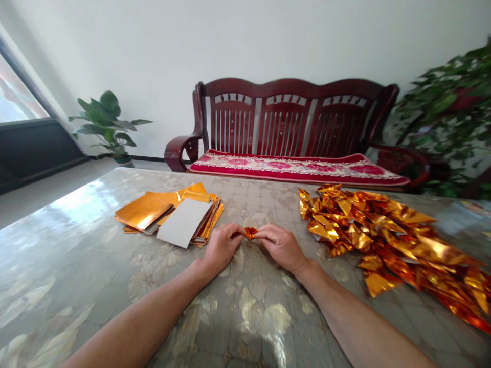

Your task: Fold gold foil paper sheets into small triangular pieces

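Note:
Between my two hands is a small piece of folded gold foil paper [250, 233], pinched at both ends just above the table. My left hand [223, 247] grips its left end between thumb and fingers. On the other end, the thumb and fingers of my right hand [283, 247] are closed. A stack of flat gold foil sheets [143, 210] lies left of my hands, with one pale sheet [184, 223] face up on top. To the right spreads a large heap of folded gold foil pieces [383, 235].
The table [99, 286] has a glossy, flower-patterned cover. Beyond it stands a dark red wooden bench [282, 122] with a red and white cushion [295, 167]. Potted plants stand at the left [109, 122] and right [445, 112]. Clear plastic [466, 220] lies at the table's right side.

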The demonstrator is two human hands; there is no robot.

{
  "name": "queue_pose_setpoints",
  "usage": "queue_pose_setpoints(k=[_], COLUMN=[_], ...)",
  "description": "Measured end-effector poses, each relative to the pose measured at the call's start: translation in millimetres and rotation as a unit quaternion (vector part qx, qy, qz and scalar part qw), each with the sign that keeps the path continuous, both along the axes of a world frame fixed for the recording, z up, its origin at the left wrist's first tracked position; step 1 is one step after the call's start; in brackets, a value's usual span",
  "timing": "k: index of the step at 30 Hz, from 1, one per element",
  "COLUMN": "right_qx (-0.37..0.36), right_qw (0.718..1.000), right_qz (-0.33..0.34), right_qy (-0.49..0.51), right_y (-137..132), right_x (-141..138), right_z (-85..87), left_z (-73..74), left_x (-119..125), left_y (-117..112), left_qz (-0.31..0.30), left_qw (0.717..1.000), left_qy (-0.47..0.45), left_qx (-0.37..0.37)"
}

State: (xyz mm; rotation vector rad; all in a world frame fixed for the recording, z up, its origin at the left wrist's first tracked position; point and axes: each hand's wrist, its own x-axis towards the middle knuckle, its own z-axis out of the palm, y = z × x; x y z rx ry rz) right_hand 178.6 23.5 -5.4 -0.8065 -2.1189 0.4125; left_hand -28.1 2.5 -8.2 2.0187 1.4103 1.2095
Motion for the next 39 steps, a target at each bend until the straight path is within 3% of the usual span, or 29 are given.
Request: queue_pose_setpoints(k=[12, 20, 28, 39], right_qx=[0.002, 0.003, 0.004, 0.024], right_qw=[1.0, 1.0, 1.0, 1.0], right_qz=[0.01, 0.011, 0.008, 0.005], right_qy=[-0.003, 0.002, 0.005, -0.006], right_y=[1.1, -0.7, 0.7, 2.0], right_x=[-0.4, -1.2, -2.4, -1.6], right_z=[-2.0, 0.5, 0.0, -1.6], left_z=[-0.7, -4.7, -2.7, 3.9], left_x=[-0.1, 1.7, 3.4, 3.6], left_y=[0.5, 3.5, 5.9, 5.7], left_qz=[-0.013, -0.012, 0.006, 0.021], left_qw=[1.0, 0.992, 0.988, 0.995], left_qy=[-0.01, -0.103, -0.116, -0.023], left_qx=[-0.025, -0.072, -0.1, -0.093])
